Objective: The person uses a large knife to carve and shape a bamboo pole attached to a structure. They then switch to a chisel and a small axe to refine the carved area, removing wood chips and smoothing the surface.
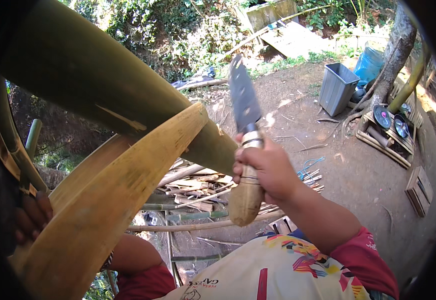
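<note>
My right hand (pixel 268 167) is wrapped round the pale wooden handle of a broad-bladed knife (pixel 244 95). Its dark blade points up, apart from the bamboo. On the left, the fingers of my left hand (pixel 32 215) curl round the edge of a split bamboo piece (pixel 113 200). This yellowish, curved piece slants up toward the middle, and its narrowed tip lies against a thick green bamboo pole (pixel 103 75). The pole runs from the upper left down toward the knife. A pale nick shows on its side. Dark shadow covers much of my left hand.
Below the pole lies a heap of bamboo scraps (pixel 193 187), beside a framework of bamboo rails (pixel 198 216). A grey bin (pixel 338 89) and a blue translucent container (pixel 369 65) stand by a tree trunk (pixel 395 55) at the far right. A slatted stand (pixel 385 137) sits nearer.
</note>
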`<action>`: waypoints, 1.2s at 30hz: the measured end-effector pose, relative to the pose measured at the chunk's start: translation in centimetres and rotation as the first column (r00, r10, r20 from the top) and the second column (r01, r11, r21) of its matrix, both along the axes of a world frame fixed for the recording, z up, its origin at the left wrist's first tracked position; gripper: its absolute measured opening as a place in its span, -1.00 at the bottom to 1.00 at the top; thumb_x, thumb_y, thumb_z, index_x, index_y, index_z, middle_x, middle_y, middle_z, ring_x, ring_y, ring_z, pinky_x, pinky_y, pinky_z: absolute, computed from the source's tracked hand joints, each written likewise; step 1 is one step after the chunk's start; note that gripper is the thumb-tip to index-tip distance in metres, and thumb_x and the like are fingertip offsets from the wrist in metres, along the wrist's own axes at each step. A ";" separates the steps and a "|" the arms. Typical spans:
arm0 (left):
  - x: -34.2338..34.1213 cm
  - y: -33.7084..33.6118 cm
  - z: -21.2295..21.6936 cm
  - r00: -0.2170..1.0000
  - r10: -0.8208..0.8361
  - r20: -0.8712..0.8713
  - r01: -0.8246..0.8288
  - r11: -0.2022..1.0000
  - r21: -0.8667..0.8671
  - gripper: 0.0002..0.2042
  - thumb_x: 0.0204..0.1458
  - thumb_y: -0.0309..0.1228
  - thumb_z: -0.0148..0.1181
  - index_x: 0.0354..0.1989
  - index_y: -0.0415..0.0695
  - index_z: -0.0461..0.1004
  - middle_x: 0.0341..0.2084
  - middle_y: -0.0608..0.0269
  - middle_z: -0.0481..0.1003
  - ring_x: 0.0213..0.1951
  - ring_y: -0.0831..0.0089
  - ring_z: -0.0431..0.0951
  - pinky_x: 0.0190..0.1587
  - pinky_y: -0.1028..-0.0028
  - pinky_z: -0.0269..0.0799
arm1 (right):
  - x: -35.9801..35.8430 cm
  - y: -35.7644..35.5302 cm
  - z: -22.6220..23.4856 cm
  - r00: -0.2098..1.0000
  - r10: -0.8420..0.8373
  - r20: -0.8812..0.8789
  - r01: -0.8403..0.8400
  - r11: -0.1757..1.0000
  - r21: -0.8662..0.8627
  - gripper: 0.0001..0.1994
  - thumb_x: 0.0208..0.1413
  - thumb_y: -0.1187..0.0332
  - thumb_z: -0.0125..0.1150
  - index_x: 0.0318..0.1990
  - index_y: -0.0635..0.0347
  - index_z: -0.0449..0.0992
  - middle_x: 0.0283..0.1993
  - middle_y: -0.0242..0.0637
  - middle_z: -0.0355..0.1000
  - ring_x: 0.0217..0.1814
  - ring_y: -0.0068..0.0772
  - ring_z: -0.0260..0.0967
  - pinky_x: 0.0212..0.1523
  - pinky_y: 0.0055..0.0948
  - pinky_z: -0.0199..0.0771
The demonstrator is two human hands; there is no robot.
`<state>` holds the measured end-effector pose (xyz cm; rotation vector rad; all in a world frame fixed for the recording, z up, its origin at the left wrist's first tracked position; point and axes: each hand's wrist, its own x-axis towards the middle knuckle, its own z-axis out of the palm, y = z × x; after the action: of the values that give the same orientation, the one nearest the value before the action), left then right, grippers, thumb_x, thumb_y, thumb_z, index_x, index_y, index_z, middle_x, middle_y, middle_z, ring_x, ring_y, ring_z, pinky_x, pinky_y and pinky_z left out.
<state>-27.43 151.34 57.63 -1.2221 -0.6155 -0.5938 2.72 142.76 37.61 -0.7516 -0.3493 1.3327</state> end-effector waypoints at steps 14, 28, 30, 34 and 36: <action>0.1 -0.1 -0.3 1.000 -0.008 -0.029 0.009 1.000 0.018 -0.57 0.27 -0.23 -0.14 0.01 -0.44 0.39 -0.06 -0.12 0.51 -0.11 0.05 0.58 -0.04 0.20 0.54 | 1.9 -0.4 2.4 0.990 -0.129 -0.062 0.135 0.984 0.113 -0.51 0.09 0.54 0.10 0.19 0.26 0.15 -0.33 -0.28 0.33 -0.44 -0.45 0.40 -0.40 -0.35 0.52; 0.1 0.3 -0.5 0.996 -0.031 -0.082 0.032 0.999 0.006 -0.58 0.26 -0.22 -0.10 0.00 -0.41 0.41 -0.06 -0.08 0.52 -0.11 0.08 0.59 -0.05 0.22 0.55 | 2.9 -1.5 3.9 0.960 -0.277 -0.031 0.277 0.934 0.226 -0.54 0.07 0.55 0.11 0.14 0.32 0.15 -0.37 -0.28 0.34 -0.47 -0.49 0.37 -0.40 -0.42 0.49; -0.1 0.1 -0.3 0.994 -0.040 -0.105 0.040 0.999 -0.004 -0.58 0.26 -0.22 -0.10 0.00 -0.41 0.41 -0.05 -0.07 0.52 -0.11 0.09 0.59 -0.05 0.22 0.55 | 2.0 -1.4 3.4 0.898 -0.439 0.027 0.405 0.850 0.336 -0.51 0.07 0.56 0.11 0.16 0.34 0.13 -0.32 -0.29 0.33 -0.41 -0.52 0.37 -0.35 -0.43 0.49; -0.8 0.4 0.6 0.989 -0.058 -0.135 0.057 0.998 -0.007 -0.59 0.23 -0.18 -0.01 -0.01 -0.33 0.45 -0.09 0.04 0.54 -0.12 0.14 0.59 -0.07 0.27 0.54 | -3.4 0.6 -2.4 0.930 0.155 0.333 -0.098 0.979 -0.180 -0.61 0.03 0.53 0.09 0.05 0.27 0.22 -0.32 -0.23 0.37 -0.46 -0.44 0.41 -0.44 -0.37 0.50; -0.3 0.1 0.5 0.993 0.037 -0.110 -0.033 0.999 0.039 -0.60 0.21 -0.15 0.04 -0.01 -0.27 0.47 -0.12 0.10 0.56 -0.14 0.17 0.59 -0.09 0.31 0.54 | -1.1 0.5 -2.8 0.989 0.100 0.113 -0.090 0.992 -0.090 -0.61 0.04 0.53 0.10 0.05 0.28 0.22 -0.35 -0.24 0.36 -0.46 -0.44 0.41 -0.45 -0.37 0.50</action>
<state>-27.77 151.47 58.12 -1.1985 -0.5289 -0.5025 1.64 143.25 34.79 -0.8961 -0.4286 1.4037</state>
